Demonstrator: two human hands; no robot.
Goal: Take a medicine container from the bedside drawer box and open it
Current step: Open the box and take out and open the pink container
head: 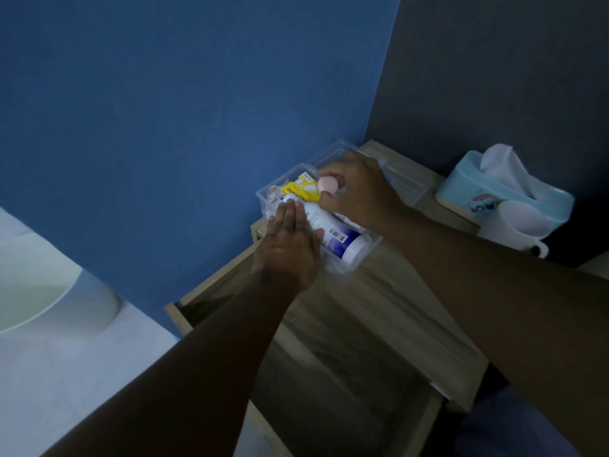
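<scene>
A clear plastic drawer box (357, 255) sits at the back of the wooden bedside table, pulled out toward me. Inside lie a white and blue bottle (333, 230) on its side and a yellow carton (301, 189). My right hand (357, 192) is over the box with its fingers closed around a small container with a round pink cap (327, 185); the body of that container is hidden by the fingers. My left hand (290, 245) rests flat, fingers together, on the left side of the box and against the bottle.
A light blue tissue box (504, 189) stands at the right, with a white mug (517, 230) in front of it. The clear outer case (400, 179) sits behind the drawer. An open wooden drawer (329, 374) lies below. A bed with a pillow (49, 291) is at the left.
</scene>
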